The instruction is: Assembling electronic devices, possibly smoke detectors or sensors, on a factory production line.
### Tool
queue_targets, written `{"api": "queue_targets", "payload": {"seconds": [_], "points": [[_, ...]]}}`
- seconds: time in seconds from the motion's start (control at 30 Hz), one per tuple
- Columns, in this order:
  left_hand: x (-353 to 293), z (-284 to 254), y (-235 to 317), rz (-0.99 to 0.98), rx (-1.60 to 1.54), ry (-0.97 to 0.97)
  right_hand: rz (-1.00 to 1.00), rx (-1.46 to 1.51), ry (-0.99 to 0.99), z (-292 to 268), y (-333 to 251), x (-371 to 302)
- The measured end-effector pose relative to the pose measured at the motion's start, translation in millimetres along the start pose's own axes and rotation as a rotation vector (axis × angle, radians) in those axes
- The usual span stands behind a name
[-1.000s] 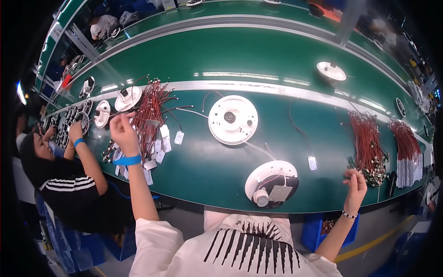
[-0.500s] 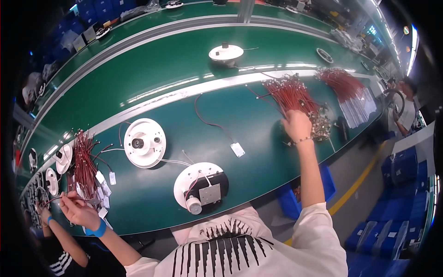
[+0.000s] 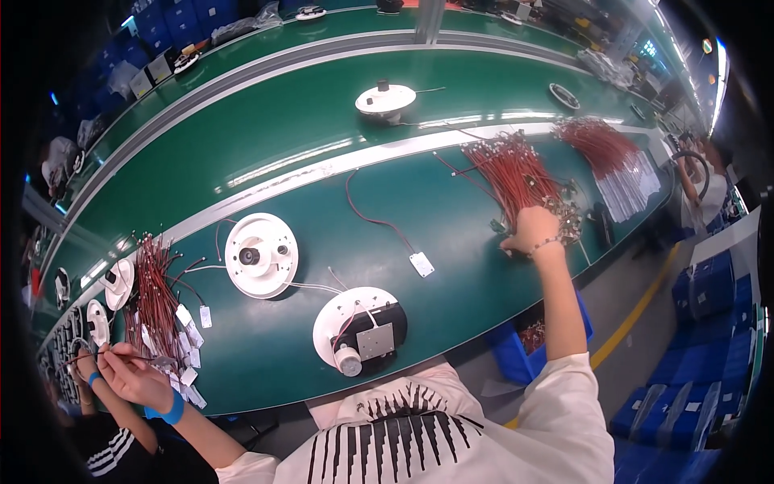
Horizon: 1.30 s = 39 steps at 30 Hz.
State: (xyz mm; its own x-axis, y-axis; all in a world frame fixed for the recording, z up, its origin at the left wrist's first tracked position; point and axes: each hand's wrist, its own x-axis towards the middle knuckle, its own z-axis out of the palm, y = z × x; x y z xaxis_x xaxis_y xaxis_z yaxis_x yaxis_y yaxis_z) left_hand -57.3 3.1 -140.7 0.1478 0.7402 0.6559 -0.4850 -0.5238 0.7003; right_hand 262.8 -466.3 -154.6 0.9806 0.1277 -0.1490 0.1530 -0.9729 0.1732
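My left hand [image 3: 135, 379], with a blue band at its wrist, pinches a thin dark red cable [image 3: 74, 360] at the lower left. Beside it lies a bundle of red cables [image 3: 157, 282] with white tags. My right hand [image 3: 534, 231] is curled with its fingertips down at the pile of small metal parts [image 3: 571, 218]; what it grips, if anything, is hidden. Just beyond it spreads a second red cable bundle [image 3: 508, 173]. Between my hands are a white round fixture [image 3: 262, 278] with a black lens and another white fixture [image 3: 329, 319] with a metal plate and motor-like cylinder.
A single red cable [image 3: 371, 218] with a white tag lies mid-table. Another fixture [image 3: 385, 100] sits on the green conveyor [image 3: 282, 129]. A third cable bundle [image 3: 605, 153] lies far right. Below the table edge is a blue bin [image 3: 528, 363]. A co-worker's hand [image 3: 87, 367] is near my left hand.
My right hand has moved slightly nearer and to the right over the metal parts. My left hand still holds the cable, a little lower. The whole view has shifted slightly.
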Motion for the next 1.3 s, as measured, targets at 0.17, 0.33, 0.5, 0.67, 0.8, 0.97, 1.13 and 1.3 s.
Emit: {"api": "queue_targets", "payload": {"seconds": [0.17,0.33,0.5,0.67,0.8,0.97,1.13,1.3], "points": [[-2,13,-1,-0.030,0.029,0.030,-0.074,-0.119,0.030,16,16,1],[-7,21,-3,-0.060,-0.015,0.020,-0.194,0.148,0.084,3,38,-2],[-9,34,8,0.000,-0.074,0.026,0.009,0.690,0.533,-7,49,-12],[-47,63,30,-0.224,-0.018,0.000,-0.018,1.674,0.826,15,-30,-57],[-106,124,50,-0.517,-0.020,-0.603,-0.351,1.807,0.630,28,-125,-123],[-147,152,69,-0.785,-0.409,-0.705,-0.686,1.820,0.053,13,-181,-186],[-152,141,70,-0.729,-0.570,-0.654,-0.968,1.341,-0.066,-3,-150,-160],[-157,145,78,-0.630,-0.350,-1.207,-1.028,1.909,-0.709,4,-126,-129]]}}
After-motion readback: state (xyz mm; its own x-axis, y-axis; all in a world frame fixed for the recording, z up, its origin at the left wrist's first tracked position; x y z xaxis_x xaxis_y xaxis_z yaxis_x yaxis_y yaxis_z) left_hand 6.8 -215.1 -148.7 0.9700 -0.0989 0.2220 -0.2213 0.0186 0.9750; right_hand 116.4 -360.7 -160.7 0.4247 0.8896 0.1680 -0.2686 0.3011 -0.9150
